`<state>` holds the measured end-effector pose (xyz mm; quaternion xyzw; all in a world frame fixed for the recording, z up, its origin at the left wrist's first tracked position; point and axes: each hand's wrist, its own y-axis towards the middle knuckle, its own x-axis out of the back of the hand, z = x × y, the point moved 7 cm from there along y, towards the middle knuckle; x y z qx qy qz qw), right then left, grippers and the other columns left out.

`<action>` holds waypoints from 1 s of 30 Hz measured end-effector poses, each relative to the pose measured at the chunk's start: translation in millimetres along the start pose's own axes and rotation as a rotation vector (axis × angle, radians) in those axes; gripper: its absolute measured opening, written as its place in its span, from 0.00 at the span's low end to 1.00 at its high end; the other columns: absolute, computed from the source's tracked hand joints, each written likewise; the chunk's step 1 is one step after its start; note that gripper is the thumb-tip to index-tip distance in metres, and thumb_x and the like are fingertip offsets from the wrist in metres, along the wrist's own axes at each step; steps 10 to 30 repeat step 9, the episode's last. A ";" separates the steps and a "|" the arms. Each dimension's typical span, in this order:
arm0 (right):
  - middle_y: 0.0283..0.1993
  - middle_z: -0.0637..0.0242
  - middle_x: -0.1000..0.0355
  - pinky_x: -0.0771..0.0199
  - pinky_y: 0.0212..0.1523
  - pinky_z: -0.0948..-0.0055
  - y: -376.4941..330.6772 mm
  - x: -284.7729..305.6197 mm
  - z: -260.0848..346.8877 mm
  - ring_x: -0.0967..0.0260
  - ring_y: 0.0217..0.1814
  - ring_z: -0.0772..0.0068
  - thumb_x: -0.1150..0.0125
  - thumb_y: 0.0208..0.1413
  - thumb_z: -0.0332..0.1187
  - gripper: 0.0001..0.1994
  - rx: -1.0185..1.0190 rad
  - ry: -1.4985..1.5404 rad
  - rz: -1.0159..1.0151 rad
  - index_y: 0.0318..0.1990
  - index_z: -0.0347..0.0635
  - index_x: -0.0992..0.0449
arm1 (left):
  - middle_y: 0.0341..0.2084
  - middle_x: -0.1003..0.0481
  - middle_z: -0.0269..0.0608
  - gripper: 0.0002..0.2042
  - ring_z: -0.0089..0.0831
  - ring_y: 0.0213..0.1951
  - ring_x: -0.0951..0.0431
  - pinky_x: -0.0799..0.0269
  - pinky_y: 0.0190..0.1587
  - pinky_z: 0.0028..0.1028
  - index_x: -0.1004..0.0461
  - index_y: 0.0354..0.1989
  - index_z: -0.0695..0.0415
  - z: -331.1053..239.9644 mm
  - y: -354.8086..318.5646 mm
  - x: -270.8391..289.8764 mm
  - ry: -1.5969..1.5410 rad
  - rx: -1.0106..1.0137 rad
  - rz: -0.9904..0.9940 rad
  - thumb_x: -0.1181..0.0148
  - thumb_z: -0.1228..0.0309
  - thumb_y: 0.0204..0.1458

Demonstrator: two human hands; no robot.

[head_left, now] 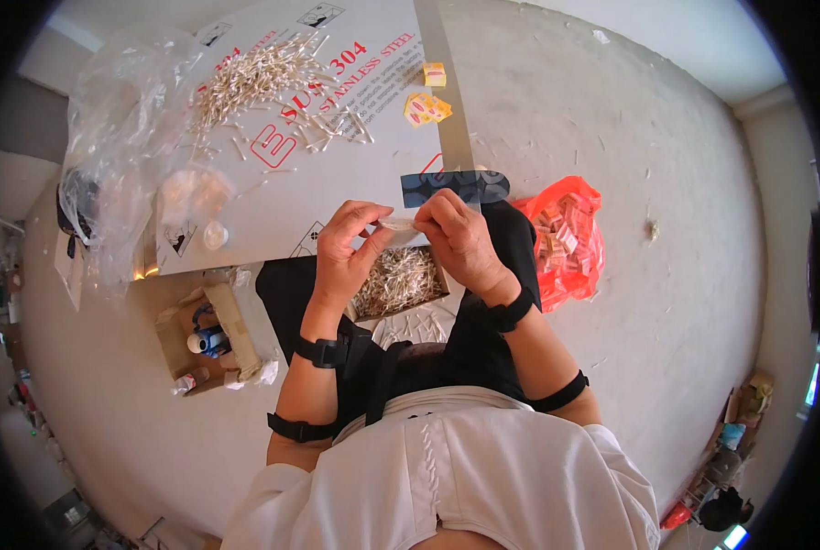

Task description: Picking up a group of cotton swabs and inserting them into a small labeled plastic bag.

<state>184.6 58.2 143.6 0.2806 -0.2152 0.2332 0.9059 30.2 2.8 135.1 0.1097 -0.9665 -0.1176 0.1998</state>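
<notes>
Over my lap, my left hand (350, 240) pinches one end of a small clear plastic bag (399, 233) between thumb and fingertips. The fingers of my right hand (461, 240) are closed on its other end, so the bag is stretched between both hands. Something pale shows along its top edge, too small to make out. Just below, a cardboard box (397, 286) full of loose cotton swabs rests between my thighs. Beyond my right hand, a dark strip with rounded shapes (428, 187) lies at the table's near edge.
A heap of cotton swabs (259, 78) lies on the sheet-covered table (337, 170), near yellow cards (426, 109). Clear plastic bags (126, 110) cover its left side. A red bag of small packs (586, 266) stands on the floor at right, an open carton (176, 335) at left.
</notes>
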 end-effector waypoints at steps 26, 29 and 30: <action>0.31 0.60 0.34 0.29 0.30 0.62 -10.4 15.9 51.3 0.30 0.31 0.54 0.38 0.47 0.21 0.08 0.196 -0.095 -0.053 0.33 0.40 0.31 | 0.34 0.22 0.38 0.10 0.29 0.37 0.23 0.28 0.40 0.24 0.21 0.38 0.60 -27.5 -19.4 12.7 -0.078 -0.126 -0.083 0.34 0.81 0.45; 0.31 0.60 0.34 0.29 0.30 0.62 -10.4 15.9 51.3 0.30 0.31 0.54 0.38 0.47 0.21 0.08 0.196 -0.095 -0.053 0.33 0.40 0.31 | 0.34 0.22 0.38 0.10 0.29 0.37 0.23 0.28 0.40 0.24 0.21 0.38 0.60 -27.5 -19.4 12.7 -0.078 -0.126 -0.083 0.34 0.81 0.45; 0.31 0.60 0.34 0.29 0.30 0.62 -10.4 15.9 51.3 0.30 0.31 0.54 0.38 0.47 0.21 0.08 0.196 -0.095 -0.053 0.33 0.40 0.31 | 0.34 0.22 0.38 0.10 0.29 0.37 0.23 0.28 0.40 0.24 0.21 0.38 0.60 -27.5 -19.4 12.7 -0.078 -0.126 -0.083 0.34 0.81 0.45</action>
